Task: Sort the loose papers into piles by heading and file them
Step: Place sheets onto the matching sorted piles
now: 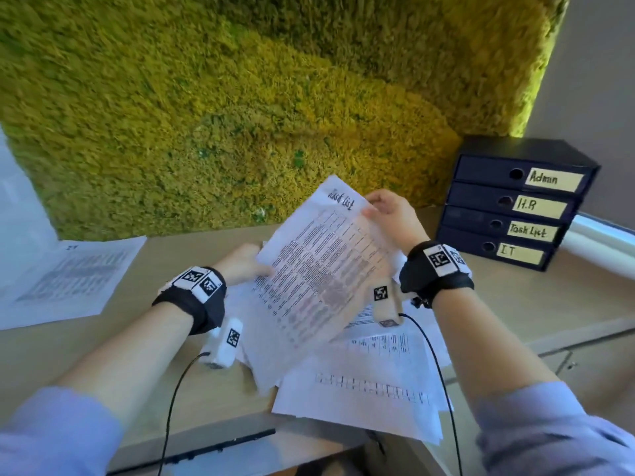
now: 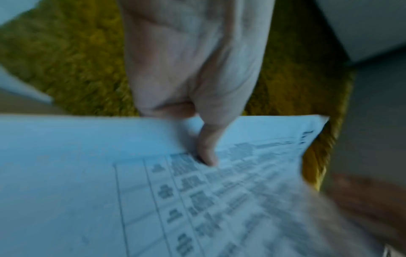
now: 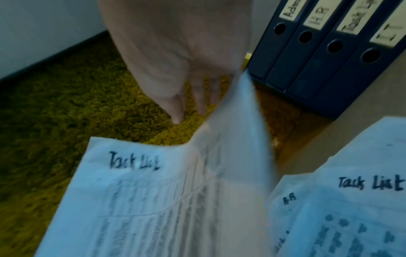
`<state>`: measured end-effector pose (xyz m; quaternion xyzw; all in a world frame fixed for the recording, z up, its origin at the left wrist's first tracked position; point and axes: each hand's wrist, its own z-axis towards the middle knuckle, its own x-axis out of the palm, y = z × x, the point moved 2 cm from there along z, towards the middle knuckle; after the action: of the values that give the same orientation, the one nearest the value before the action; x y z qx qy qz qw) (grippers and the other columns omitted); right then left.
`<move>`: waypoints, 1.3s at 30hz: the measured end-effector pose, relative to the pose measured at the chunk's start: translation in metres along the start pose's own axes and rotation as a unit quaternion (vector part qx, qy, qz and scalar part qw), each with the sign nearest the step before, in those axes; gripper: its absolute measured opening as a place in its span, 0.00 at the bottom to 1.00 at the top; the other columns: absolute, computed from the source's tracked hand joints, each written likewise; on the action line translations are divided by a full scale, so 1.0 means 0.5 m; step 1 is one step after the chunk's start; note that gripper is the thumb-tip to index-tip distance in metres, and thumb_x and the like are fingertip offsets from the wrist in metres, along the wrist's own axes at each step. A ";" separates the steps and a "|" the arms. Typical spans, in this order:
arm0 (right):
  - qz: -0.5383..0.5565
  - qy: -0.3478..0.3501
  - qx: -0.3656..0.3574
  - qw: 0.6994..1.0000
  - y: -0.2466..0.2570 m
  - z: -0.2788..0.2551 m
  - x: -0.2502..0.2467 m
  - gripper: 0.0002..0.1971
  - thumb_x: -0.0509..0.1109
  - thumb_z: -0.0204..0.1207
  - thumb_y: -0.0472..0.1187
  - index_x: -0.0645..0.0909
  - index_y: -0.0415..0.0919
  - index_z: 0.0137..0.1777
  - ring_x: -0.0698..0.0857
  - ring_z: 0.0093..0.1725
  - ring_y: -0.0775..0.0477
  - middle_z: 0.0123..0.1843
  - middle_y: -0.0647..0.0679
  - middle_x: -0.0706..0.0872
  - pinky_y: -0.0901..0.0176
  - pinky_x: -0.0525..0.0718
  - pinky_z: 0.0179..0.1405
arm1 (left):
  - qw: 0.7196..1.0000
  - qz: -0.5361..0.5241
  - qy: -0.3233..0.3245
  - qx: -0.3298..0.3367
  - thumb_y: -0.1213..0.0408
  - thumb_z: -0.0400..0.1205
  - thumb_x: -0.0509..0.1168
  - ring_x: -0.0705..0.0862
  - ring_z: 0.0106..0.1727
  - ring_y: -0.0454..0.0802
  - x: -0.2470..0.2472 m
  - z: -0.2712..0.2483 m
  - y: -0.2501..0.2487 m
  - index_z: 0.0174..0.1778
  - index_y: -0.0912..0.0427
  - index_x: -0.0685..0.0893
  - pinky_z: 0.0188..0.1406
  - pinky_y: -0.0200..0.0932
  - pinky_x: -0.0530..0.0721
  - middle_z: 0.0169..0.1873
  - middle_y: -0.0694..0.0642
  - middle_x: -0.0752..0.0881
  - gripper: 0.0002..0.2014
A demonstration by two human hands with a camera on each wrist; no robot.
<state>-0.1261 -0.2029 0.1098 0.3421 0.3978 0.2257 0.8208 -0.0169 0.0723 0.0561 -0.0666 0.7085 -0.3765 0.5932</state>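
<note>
Now both hands' fingers (image 1: 372,209) grasp a Task List sheet (image 1: 319,266); loose papers (image 1: 371,383) beneath; binders (image 1: 508,201) right.

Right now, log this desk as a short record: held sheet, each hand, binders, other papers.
held sheet: Task List sheet, lifted and tilted above the loose pile
left hand: left hand grips the sheet's left edge
right hand: right hand pinches its top right edge
binders: binder stack of four, lying flat at the desk's far right; labels top to bottom Admin, H.R, Task List, IT
loose pile: loose papers overlapping on the desk under the hands
set aside: single sheet flat at the left, heading unreadable
</note>
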 end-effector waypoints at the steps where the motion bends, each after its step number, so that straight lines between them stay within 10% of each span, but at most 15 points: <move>1: -0.003 -0.055 0.017 0.998 -0.003 0.006 0.000 0.10 0.71 0.78 0.42 0.81 0.49 0.58 0.84 0.58 0.45 0.56 0.47 0.87 0.49 0.80 0.60 | 1.000 -0.012 -0.013 -0.015 0.61 0.76 0.74 0.84 0.47 0.55 -0.007 0.002 0.013 0.49 0.66 0.84 0.34 0.40 0.74 0.46 0.60 0.86 0.13; 3: -0.012 -0.124 0.121 0.985 -0.032 0.003 0.016 0.24 0.73 0.75 0.50 0.75 0.46 0.68 0.79 0.65 0.37 0.65 0.41 0.81 0.44 0.76 0.68 | 0.992 -0.091 -0.047 -0.068 0.58 0.72 0.78 0.84 0.48 0.58 -0.013 0.001 0.052 0.46 0.67 0.84 0.39 0.44 0.81 0.44 0.60 0.86 0.17; 6: 0.115 -0.007 0.292 0.949 -0.064 -0.046 0.085 0.43 0.78 0.60 0.70 0.68 0.48 0.69 0.81 0.47 0.44 0.53 0.45 0.79 0.51 0.80 0.50 | 0.954 -0.252 -0.063 -0.149 0.48 0.60 0.83 0.79 0.67 0.62 -0.007 -0.012 0.102 0.73 0.71 0.73 0.66 0.58 0.78 0.66 0.64 0.80 0.49; 8: 0.224 0.105 0.315 0.916 -0.064 -0.093 0.138 0.39 0.79 0.70 0.56 0.65 0.47 0.76 0.84 0.46 0.43 0.56 0.42 0.82 0.54 0.84 0.41 | 0.931 -0.317 -0.073 -0.165 0.48 0.61 0.83 0.74 0.71 0.61 0.011 -0.022 0.116 0.79 0.71 0.63 0.68 0.54 0.75 0.74 0.65 0.73 0.57; 14: 0.105 -0.003 0.256 0.961 -0.097 -0.116 0.189 0.08 0.76 0.74 0.39 0.78 0.46 0.42 0.88 0.48 0.42 0.50 0.41 0.90 0.50 0.86 0.54 | 0.920 -0.352 -0.095 -0.141 0.51 0.78 0.71 0.79 0.54 0.51 0.039 -0.053 0.123 0.55 0.58 0.82 0.50 0.46 0.78 0.53 0.53 0.84 0.17; 18: 0.082 -0.043 0.262 0.961 -0.132 -0.110 0.129 0.07 0.77 0.74 0.40 0.80 0.40 0.44 0.82 0.43 0.43 0.40 0.43 0.84 0.56 0.78 0.42 | 0.906 -0.387 -0.061 -0.159 0.36 0.61 0.78 0.75 0.72 0.61 0.032 -0.036 0.228 0.77 0.62 0.71 0.72 0.61 0.72 0.74 0.61 0.75 0.52; 24: 0.145 -0.020 0.273 0.951 -0.128 -0.131 0.085 0.08 0.73 0.79 0.44 0.81 0.41 0.43 0.79 0.32 0.50 0.37 0.43 0.85 0.67 0.77 0.24 | 0.893 -0.389 -0.072 -0.213 0.41 0.67 0.77 0.64 0.80 0.59 0.023 -0.053 0.271 0.81 0.59 0.64 0.78 0.60 0.63 0.79 0.59 0.67 0.50; 26: 0.173 0.021 0.281 0.944 -0.114 -0.131 0.116 0.10 0.70 0.81 0.45 0.81 0.39 0.43 0.80 0.34 0.44 0.39 0.39 0.83 0.65 0.79 0.33 | 0.884 -0.418 -0.045 -0.205 0.40 0.64 0.79 0.68 0.78 0.58 0.028 -0.062 0.238 0.79 0.58 0.68 0.76 0.63 0.66 0.78 0.58 0.69 0.50; 29: 0.189 0.112 0.295 0.930 -0.086 -0.135 0.184 0.11 0.67 0.83 0.45 0.82 0.36 0.48 0.83 0.38 0.44 0.41 0.44 0.85 0.54 0.79 0.43 | 0.875 -0.454 -0.036 -0.166 0.52 0.83 0.65 0.84 0.58 0.57 0.041 -0.080 0.156 0.68 0.64 0.79 0.55 0.52 0.83 0.60 0.61 0.85 0.23; 31: 0.226 0.128 0.281 0.924 -0.051 -0.134 0.221 0.06 0.71 0.80 0.36 0.81 0.33 0.52 0.86 0.44 0.43 0.44 0.43 0.87 0.48 0.84 0.51 | 0.886 -0.434 -0.059 -0.149 0.39 0.81 0.60 0.87 0.51 0.56 0.043 -0.084 0.119 0.67 0.61 0.81 0.47 0.48 0.85 0.53 0.59 0.88 0.30; 33: 0.267 0.092 0.242 0.928 -0.005 -0.124 0.239 0.14 0.71 0.78 0.29 0.75 0.36 0.61 0.86 0.52 0.42 0.52 0.43 0.85 0.43 0.84 0.60 | 0.917 -0.369 -0.104 -0.107 0.26 0.75 0.54 0.82 0.64 0.55 0.017 -0.087 0.108 0.72 0.53 0.77 0.62 0.55 0.81 0.67 0.55 0.81 0.40; 39: 0.285 0.061 0.044 0.956 0.173 -0.077 0.262 0.15 0.66 0.82 0.34 0.73 0.41 0.67 0.85 0.62 0.47 0.65 0.45 0.84 0.49 0.85 0.62 | 0.912 -0.263 -0.311 0.046 0.70 0.85 0.57 0.84 0.47 0.56 -0.163 -0.097 0.108 0.60 0.54 0.72 0.40 0.52 0.82 0.54 0.60 0.85 0.10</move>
<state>-0.0896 -0.0466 0.0914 0.4623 0.3431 0.4528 0.6808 -0.0175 0.1765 0.0879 -0.3367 0.4272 -0.5110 0.6656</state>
